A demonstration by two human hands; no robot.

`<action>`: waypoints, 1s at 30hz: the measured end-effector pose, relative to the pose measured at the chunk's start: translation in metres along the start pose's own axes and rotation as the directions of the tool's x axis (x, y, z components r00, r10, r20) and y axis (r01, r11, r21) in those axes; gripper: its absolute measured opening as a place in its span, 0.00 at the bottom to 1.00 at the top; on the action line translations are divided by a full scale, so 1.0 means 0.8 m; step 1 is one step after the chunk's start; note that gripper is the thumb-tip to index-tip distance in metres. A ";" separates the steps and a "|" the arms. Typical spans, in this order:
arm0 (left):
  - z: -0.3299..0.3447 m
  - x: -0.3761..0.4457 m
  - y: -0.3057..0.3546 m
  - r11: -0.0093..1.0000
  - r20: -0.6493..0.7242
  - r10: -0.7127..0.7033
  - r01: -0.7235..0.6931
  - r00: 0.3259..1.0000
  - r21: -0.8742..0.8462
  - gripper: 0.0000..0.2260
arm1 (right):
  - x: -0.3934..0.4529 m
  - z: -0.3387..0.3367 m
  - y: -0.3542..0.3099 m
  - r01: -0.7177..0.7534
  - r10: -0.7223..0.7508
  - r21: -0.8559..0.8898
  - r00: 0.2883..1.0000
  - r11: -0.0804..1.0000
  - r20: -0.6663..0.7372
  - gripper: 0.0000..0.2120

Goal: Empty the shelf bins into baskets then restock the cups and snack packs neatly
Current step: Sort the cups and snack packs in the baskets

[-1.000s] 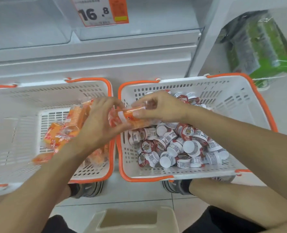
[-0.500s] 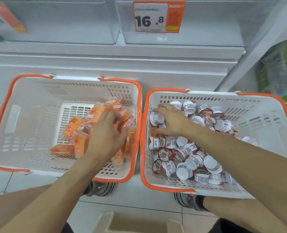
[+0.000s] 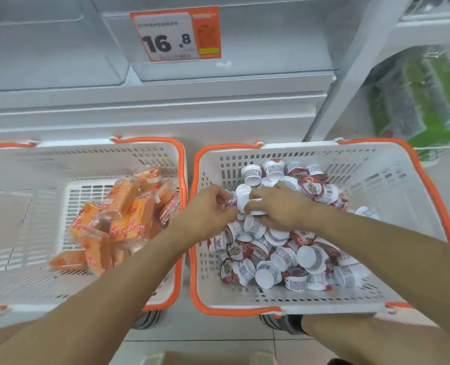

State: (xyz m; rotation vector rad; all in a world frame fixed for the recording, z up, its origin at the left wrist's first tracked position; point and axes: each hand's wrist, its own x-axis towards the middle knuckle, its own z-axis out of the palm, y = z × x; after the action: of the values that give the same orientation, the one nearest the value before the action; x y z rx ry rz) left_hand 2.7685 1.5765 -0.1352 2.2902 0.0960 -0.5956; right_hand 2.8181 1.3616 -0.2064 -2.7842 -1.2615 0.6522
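Fingers of both hands, left hand (image 3: 208, 214) & right hand (image 3: 279, 206), curl round cups (image 3: 271, 248) in right basket (image 3: 427, 185). We've emptied clear shelf bins (image 3: 245, 35) (look bare); snack packs (image 3: 118, 222) in left basket (image 3: 13, 164). Restock not started.

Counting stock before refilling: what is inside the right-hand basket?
The right basket holds a loose heap of small cups, white with red lids. Both hands, left and right, reach into it, covering cups beneath. Lower layers are hidden, so no count.
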 end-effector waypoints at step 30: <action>-0.002 0.122 0.031 0.406 0.521 -0.209 -0.411 0.827 0.816 0.28 | -0.020 0.015 0.022 -0.159 0.233 0.541 0.970 0.826 -0.071 0.11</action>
State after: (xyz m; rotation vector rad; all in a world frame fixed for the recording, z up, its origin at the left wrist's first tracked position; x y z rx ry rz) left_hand 2.8623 1.5496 -0.1614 2.9695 -0.9204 -1.5338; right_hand 2.8169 1.3365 -0.2153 -2.4443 -0.6365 0.6821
